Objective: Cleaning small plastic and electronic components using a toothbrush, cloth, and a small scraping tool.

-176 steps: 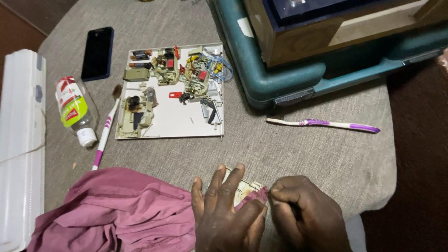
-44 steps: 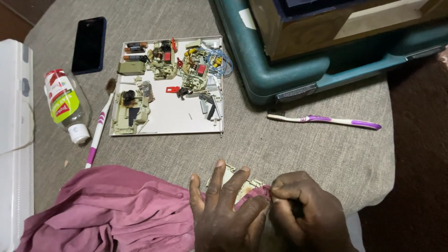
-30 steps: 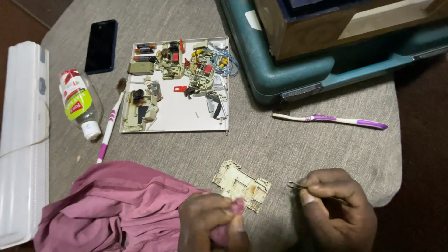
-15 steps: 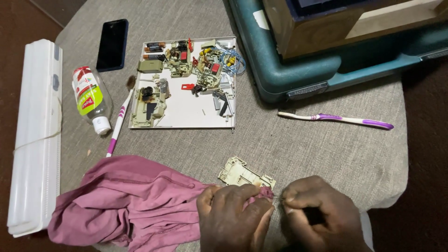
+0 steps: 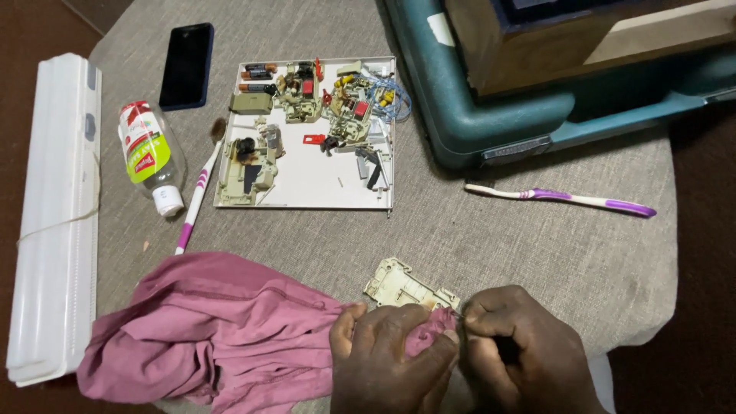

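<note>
My left hand (image 5: 391, 360) pinches a fold of the pink cloth (image 5: 215, 330) against the near end of a beige plastic housing part (image 5: 406, 285) lying on the grey tabletop. My right hand (image 5: 521, 353) is closed around a thin metal tool whose tip touches the cloth right at the part's edge. Both hands sit at the front edge of the table, knuckles nearly touching. Most of the cloth is bunched to the left of my hands.
A white tray (image 5: 307, 184) holds several small electrical parts and batteries. A teal case (image 5: 491, 115) stands at the back right, with a purple toothbrush (image 5: 560, 199) in front. A bottle (image 5: 149, 157), pink toothbrush (image 5: 195, 201), black phone (image 5: 186, 65) and white bundle (image 5: 54, 215) lie left.
One second ago my hands were apart with the beige part exposed. Since then they have come together over its near end, the left pressing the cloth onto it.
</note>
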